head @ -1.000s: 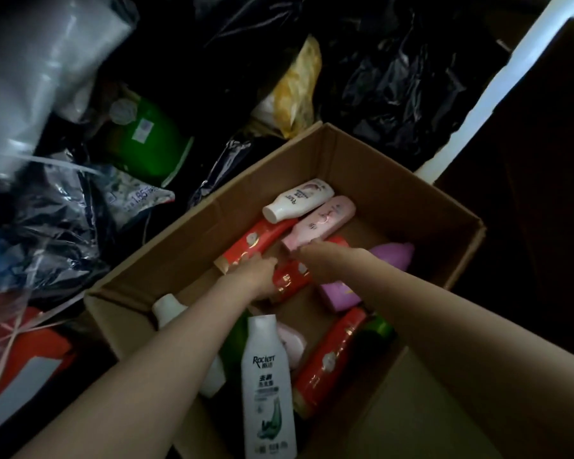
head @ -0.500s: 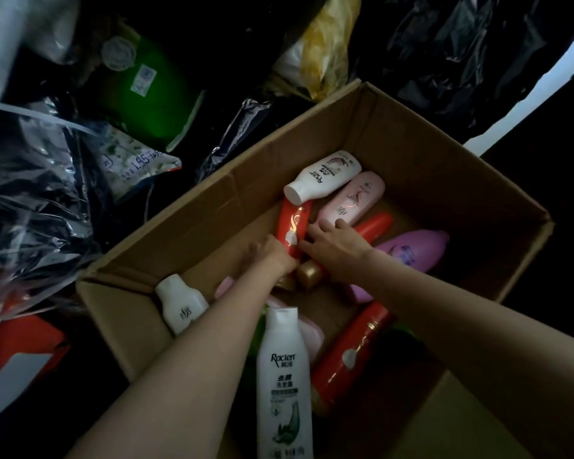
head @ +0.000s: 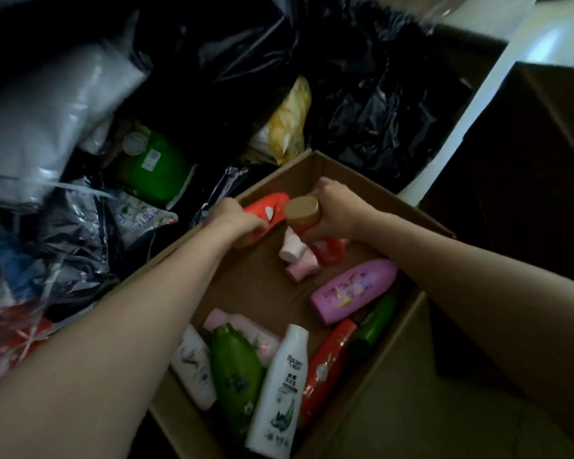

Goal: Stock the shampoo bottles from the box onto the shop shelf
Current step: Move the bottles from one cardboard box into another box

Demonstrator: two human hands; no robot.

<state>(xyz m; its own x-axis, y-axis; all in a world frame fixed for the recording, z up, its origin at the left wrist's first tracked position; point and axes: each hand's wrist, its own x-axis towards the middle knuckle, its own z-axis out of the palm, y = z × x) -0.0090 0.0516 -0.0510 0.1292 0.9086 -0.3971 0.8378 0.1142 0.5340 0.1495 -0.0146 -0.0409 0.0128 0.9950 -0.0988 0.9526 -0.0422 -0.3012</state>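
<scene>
Above the box [head: 395, 207], left hand [head: 232, 220] grips one red bottle [head: 267, 207], right hand [head: 335, 210] grips a gold-capped one [head: 304, 212]

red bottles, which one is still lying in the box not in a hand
The red bottle lying between the white Raclen bottle and dark green bottle; each hand grips one of the others.

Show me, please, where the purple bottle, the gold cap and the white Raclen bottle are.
purple bottle [head: 353, 291]: head view, middle of its body.
gold cap [head: 303, 210]: head view, cap's flat top.
white Raclen bottle [head: 280, 392]: head view, label area.
</scene>
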